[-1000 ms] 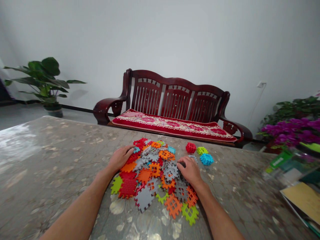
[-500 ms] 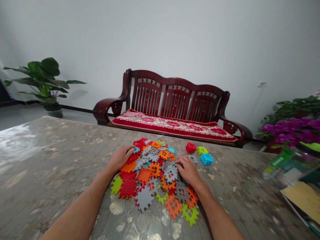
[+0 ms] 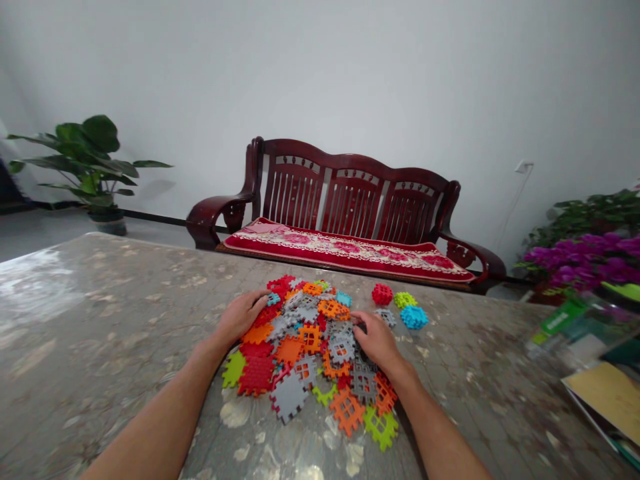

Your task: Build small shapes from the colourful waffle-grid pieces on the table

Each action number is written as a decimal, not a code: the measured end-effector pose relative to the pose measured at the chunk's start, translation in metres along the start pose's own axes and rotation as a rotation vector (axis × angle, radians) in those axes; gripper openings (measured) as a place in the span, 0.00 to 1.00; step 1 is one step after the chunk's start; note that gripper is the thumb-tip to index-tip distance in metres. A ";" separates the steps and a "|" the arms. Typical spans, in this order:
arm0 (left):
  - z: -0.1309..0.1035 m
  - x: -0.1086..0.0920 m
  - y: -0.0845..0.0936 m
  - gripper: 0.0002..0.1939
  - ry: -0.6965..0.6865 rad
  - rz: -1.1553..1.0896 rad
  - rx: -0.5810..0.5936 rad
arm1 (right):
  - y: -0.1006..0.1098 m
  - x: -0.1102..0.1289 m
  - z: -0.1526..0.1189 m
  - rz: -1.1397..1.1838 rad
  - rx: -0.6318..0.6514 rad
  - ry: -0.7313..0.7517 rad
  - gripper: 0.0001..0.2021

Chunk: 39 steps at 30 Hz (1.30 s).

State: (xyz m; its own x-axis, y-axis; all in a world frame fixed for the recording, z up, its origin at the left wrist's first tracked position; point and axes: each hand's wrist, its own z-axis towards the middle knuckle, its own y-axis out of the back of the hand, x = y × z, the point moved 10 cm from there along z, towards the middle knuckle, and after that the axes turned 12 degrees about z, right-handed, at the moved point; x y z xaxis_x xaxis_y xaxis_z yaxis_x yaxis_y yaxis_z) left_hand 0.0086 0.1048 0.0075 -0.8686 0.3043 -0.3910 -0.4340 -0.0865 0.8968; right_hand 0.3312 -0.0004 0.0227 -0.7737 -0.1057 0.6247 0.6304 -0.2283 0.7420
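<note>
A heap of flat notched puzzle pieces in red, orange, grey, green and blue lies on the table, among them a red piece [image 3: 256,375] and a grey piece [image 3: 289,396]. My left hand [image 3: 242,316] rests at the heap's left edge, its fingertips beside a small blue piece [image 3: 273,299]; whether it grips anything is hidden. On the right side, my right hand [image 3: 376,338] lies over grey pieces, index finger stretched toward an orange piece [image 3: 334,309], fingers apart. Right of the heap sit a red block [image 3: 382,294], a green block [image 3: 405,300] and a blue block [image 3: 414,317].
The patterned table [image 3: 125,320] spans the foreground. At its right edge are a clear container [image 3: 575,337], a yellowish book or box [image 3: 607,397] and purple flowers [image 3: 590,260]. Beyond stands a wooden bench [image 3: 350,200]; a potted plant [image 3: 95,160] is at left.
My right hand's index finger has stretched out leftward toward the orange piece. My left hand looks nearly unmoved.
</note>
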 end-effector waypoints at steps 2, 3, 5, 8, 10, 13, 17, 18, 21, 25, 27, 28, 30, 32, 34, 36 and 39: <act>0.000 0.000 0.000 0.31 0.002 0.004 0.001 | 0.000 -0.008 0.003 0.046 -0.041 -0.011 0.19; 0.000 0.000 0.000 0.31 0.003 0.006 0.001 | 0.001 -0.013 0.004 0.087 -0.064 -0.018 0.19; 0.000 0.000 0.001 0.31 0.006 0.009 -0.004 | 0.003 -0.023 0.007 0.194 -0.109 -0.040 0.17; 0.000 -0.001 0.002 0.31 0.003 0.008 -0.008 | 0.005 -0.035 0.010 0.313 -0.125 -0.072 0.16; 0.000 -0.001 0.002 0.31 0.001 0.007 -0.008 | 0.003 -0.033 0.010 0.322 -0.078 -0.059 0.15; 0.000 -0.001 0.002 0.31 -0.004 0.009 -0.008 | -0.004 -0.020 0.007 0.265 0.034 -0.006 0.16; 0.000 -0.001 0.001 0.31 -0.004 0.011 -0.002 | -0.009 -0.005 0.005 0.129 0.107 0.026 0.20; 0.000 -0.001 0.001 0.31 -0.001 0.011 0.001 | -0.009 -0.004 0.005 0.098 0.107 0.020 0.20; 0.000 -0.001 0.001 0.31 0.002 0.003 -0.004 | -0.007 -0.002 0.006 0.033 0.091 -0.002 0.23; 0.000 -0.001 0.001 0.31 0.000 -0.003 -0.010 | -0.003 0.001 0.006 -0.003 0.076 0.011 0.23; 0.000 0.000 0.001 0.30 0.001 -0.001 -0.007 | -0.003 0.003 0.006 -0.016 0.101 0.017 0.22; 0.000 0.000 0.001 0.30 0.003 -0.001 -0.007 | -0.004 0.005 0.005 -0.027 0.121 0.020 0.21; 0.000 0.001 0.001 0.30 0.004 -0.003 -0.010 | -0.006 0.007 0.004 -0.056 0.158 0.023 0.21; 0.000 0.001 0.001 0.30 0.007 -0.007 -0.013 | -0.007 0.009 0.003 -0.082 0.175 0.015 0.21; 0.000 0.002 0.001 0.30 0.011 -0.013 -0.012 | -0.008 0.009 0.003 -0.095 0.172 0.004 0.20; 0.000 0.002 0.001 0.30 0.013 -0.022 -0.011 | -0.009 0.008 0.004 -0.085 0.152 0.004 0.20; -0.001 0.001 0.002 0.30 0.011 -0.032 -0.011 | -0.009 0.002 0.006 -0.011 0.098 0.006 0.21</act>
State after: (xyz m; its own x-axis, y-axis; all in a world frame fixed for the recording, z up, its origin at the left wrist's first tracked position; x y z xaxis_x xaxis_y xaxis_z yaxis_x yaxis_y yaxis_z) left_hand 0.0065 0.1043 0.0082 -0.8567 0.2967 -0.4220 -0.4643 -0.0870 0.8814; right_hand 0.3247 0.0071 0.0190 -0.7808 -0.1099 0.6151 0.6248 -0.1336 0.7693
